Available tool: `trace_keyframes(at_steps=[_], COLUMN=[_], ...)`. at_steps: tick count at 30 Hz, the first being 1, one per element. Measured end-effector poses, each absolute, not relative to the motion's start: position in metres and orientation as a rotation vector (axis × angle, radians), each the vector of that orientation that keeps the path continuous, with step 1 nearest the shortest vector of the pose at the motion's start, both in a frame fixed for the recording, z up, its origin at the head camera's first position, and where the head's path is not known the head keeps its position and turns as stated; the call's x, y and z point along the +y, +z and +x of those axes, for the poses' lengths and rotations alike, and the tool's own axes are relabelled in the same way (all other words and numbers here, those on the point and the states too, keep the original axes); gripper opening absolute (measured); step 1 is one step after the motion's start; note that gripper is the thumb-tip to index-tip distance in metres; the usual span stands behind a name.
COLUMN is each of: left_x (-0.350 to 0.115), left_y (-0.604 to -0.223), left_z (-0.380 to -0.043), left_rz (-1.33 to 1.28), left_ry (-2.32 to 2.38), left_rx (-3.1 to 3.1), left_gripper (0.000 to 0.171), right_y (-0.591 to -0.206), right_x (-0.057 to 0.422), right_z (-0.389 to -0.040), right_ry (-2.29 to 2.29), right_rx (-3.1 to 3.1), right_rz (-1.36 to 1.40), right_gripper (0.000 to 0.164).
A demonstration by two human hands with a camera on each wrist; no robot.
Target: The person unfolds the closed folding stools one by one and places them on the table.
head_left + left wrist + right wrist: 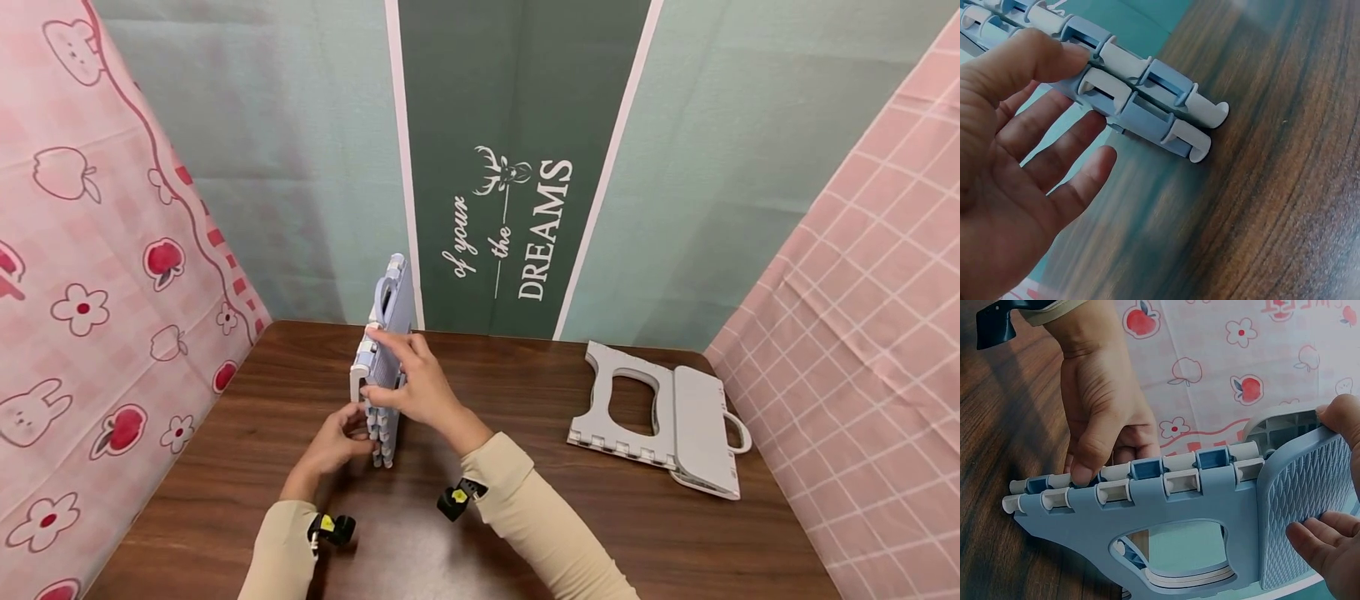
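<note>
A blue-and-white folding stool (406, 304) stands upright, folded nearly flat, on the wooden table. With my left hand (333, 442) I pinch its hinged leg edge low down; the thumb presses the hinges in the left wrist view, where the lower fingers of that hand (1016, 162) spread loosely. My right hand (423, 387) grips the seat half higher up. In the right wrist view, the right hand's (1341, 550) thumb hooks over the seat's top rim and its other fingers lie against the textured seat (1300, 500). A loop handle (381, 302) sticks out at the stool's far end.
A second folding stool (705, 417), pale grey, lies flat on the right of the table (510, 383). A green cloth (525, 83) with lettering hangs behind. Pink patterned cloths stand at the left (105, 250) and right (862, 333).
</note>
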State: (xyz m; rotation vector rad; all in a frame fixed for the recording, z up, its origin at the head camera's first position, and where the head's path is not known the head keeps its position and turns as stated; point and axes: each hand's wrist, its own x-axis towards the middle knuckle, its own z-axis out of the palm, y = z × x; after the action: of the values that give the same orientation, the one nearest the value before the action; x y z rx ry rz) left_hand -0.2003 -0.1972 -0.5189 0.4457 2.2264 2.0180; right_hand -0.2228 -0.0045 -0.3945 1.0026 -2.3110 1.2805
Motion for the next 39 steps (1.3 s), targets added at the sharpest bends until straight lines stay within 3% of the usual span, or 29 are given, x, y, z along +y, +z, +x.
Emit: trace_keyframes(at_steps=[8,17,39], left_x=[-0.197,-0.201,-0.202], left_y=[-0.521,-0.524,-0.526], left_z=[-0.202,-0.201,-0.205], left_rz=[0.46,0.467,0.412], left_ry=[1.995,1.971,1.97], left_rx=[2.235,2.233,2.186], left_gripper=[0.053,0.052,0.044], right_y=[-0.392,-0.409,-0.474], right_x=[-0.005,0.002,-0.001], right_z=[-0.22,-0.216,-0.213], right_ry=[1.348,1.565,1.577], right_rx=[-2.353,-2.403,-2.55], right_rz=[0.994,0.912,0.769], right_gripper=[0.076,0.091,0.074])
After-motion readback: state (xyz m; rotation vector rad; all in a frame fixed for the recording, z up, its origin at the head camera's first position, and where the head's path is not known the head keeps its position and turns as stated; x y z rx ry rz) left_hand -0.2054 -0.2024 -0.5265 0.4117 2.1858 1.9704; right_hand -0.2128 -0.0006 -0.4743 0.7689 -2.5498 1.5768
